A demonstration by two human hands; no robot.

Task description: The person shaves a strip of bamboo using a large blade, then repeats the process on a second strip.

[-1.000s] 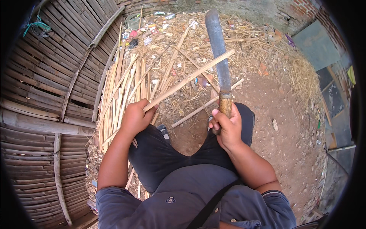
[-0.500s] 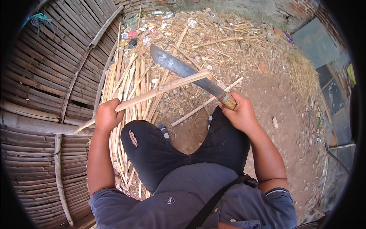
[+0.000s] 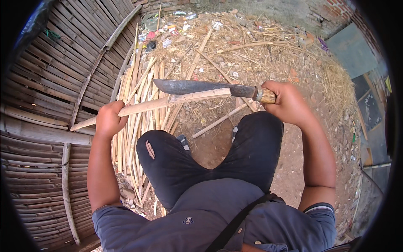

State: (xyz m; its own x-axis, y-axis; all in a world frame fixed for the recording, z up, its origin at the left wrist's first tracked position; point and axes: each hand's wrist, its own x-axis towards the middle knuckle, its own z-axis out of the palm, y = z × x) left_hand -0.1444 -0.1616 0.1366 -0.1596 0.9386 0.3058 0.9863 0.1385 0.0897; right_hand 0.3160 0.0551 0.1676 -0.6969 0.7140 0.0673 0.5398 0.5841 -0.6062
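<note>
My left hand (image 3: 111, 119) is closed round a pale bamboo strip (image 3: 184, 98), which slants up to the right across my knees. My right hand (image 3: 286, 100) grips the wooden handle of a machete (image 3: 201, 87). Its broad dark blade points left and lies along the far side of the strip, close to or touching it; which of the two I cannot tell. The strip's right end reaches near the blade's base and hides part of its lower edge.
Many split bamboo strips (image 3: 138, 96) are piled on the ground by my left leg. A slatted bamboo wall (image 3: 42, 92) stands at the left. One loose stick (image 3: 218, 120) lies between my feet. Straw and litter (image 3: 168, 31) cover the far ground, and grey panels (image 3: 352, 48) lean at the right.
The machete has turned from a steep slant across the strip to nearly level along it. My right hand moved up and right; my left hand moved slightly up and left with the strip.
</note>
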